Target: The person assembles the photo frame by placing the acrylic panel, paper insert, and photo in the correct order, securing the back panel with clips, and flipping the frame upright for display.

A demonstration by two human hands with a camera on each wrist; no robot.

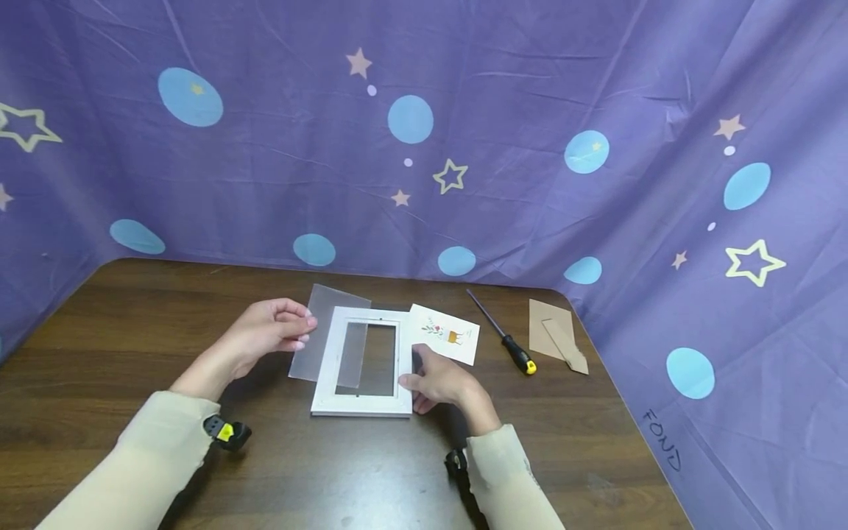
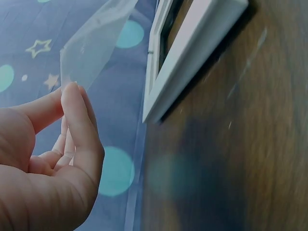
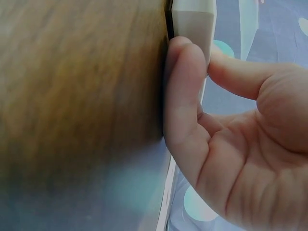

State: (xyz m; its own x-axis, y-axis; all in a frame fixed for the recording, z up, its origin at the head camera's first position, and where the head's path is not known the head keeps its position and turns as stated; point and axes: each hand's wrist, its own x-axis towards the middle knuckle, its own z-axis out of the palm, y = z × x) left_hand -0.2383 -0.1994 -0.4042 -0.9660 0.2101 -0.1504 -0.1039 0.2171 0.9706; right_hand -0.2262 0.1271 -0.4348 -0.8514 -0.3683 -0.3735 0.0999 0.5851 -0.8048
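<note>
A thin see-through sheet (image 1: 318, 324) is pinched between the thumb and fingertips of my left hand (image 1: 265, 331). The left wrist view shows that sheet (image 2: 91, 45) slanting up above the table, apart from the frame's side. In the head view it overlaps the left border and opening of a white picture frame (image 1: 364, 405), which lies on the table. My right hand (image 1: 442, 379) grips the frame's right edge, its thumb on the upper face and fingers against the side (image 3: 190, 29). Just right of the frame lies a white card (image 1: 457, 331) with a small printed picture.
A black-and-yellow screwdriver (image 1: 513, 350) lies right of the card. Farther right is a brown backing board (image 1: 539, 331) with a stand leg (image 1: 566, 344). A purple curtain (image 1: 517, 213) with stars and dots hangs behind and beside the wooden table (image 1: 318, 478).
</note>
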